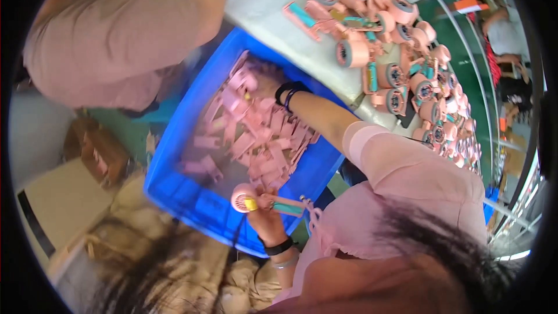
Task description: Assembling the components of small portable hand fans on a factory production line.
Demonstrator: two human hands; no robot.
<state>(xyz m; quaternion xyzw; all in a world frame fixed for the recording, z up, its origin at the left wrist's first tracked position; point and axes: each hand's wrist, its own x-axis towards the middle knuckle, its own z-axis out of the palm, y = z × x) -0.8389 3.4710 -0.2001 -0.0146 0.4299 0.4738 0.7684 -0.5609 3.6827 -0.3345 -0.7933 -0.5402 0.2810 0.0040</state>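
Though the fan [267,200] is pink, one strip [288,209] is teal.

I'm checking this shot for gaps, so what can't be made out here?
In the head view:
Right hand: blurred; its grip is unclear.
Left hand: fingers partly hidden by the pink grilled piece.
Blue bin: floor partly covered by pink parts.
Co-worker's forearm: cut off by the top edge, hand unseen.
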